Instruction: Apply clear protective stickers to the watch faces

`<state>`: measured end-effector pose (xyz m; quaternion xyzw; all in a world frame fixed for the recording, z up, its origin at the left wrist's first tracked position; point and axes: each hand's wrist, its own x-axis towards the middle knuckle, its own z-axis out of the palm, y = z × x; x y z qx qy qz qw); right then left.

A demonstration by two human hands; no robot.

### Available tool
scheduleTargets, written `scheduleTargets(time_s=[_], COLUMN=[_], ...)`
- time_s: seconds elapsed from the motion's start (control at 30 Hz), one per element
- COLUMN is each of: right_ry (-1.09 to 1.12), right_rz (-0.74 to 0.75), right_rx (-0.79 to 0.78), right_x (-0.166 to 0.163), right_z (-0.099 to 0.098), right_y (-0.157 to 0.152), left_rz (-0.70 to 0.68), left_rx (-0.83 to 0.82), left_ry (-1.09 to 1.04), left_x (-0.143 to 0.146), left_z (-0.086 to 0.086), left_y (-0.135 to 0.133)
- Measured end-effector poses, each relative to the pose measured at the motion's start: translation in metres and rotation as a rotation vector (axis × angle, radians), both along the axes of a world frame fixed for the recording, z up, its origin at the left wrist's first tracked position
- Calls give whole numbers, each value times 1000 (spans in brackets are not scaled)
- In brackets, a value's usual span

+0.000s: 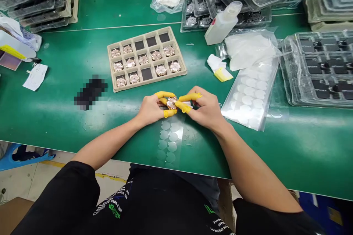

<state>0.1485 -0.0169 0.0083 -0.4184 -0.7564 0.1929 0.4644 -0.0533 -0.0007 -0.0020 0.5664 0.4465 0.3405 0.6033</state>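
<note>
A rose-gold watch head (172,103) without a strap is held above the front of the table. My left hand (151,109), with yellow finger cots, is closed around its left side, thumb below and forefinger above. My right hand (205,108), also in yellow finger cots, is closed, its thumb and forefinger tips at the watch's right edge. A small white piece (188,103), like cloth or tissue, shows between those fingers. Just below the hands lies a clear sheet of round film stickers (168,143). Behind them a beige compartment tray (147,82) carries several similar watch heads.
To the right are a bag of round white stickers (248,95), a crumpled white-and-yellow wipe (219,68), a white bottle (223,24) and stacked clear trays (303,97). More trays (52,13) stack at back left. A blurred-out dark object (91,93) lies left of the compartment tray.
</note>
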Motion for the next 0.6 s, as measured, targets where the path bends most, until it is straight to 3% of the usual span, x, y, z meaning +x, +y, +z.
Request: scheduleTargets(time_s=[0.1, 0.23, 0.37, 0.5, 0.6], right_ry=[30, 47, 60, 68, 70], right_rz=[68, -53, 86, -41, 58], right_rx=[2, -27, -65, -49, -57], right_x=[2, 4, 3, 3, 4], right_z=[1, 2, 1, -2, -3], right_y=[1, 2, 1, 3, 4], left_rz=[-19, 11, -37, 1, -19], left_rx=[32, 1, 35, 13, 26], left_ry=[12, -43, -15, -35, -27], left_x=[0, 0, -1, -1, -1], left_z=[-1, -2, -4, -5, -5], left_y=[-1, 0, 0, -1, -1])
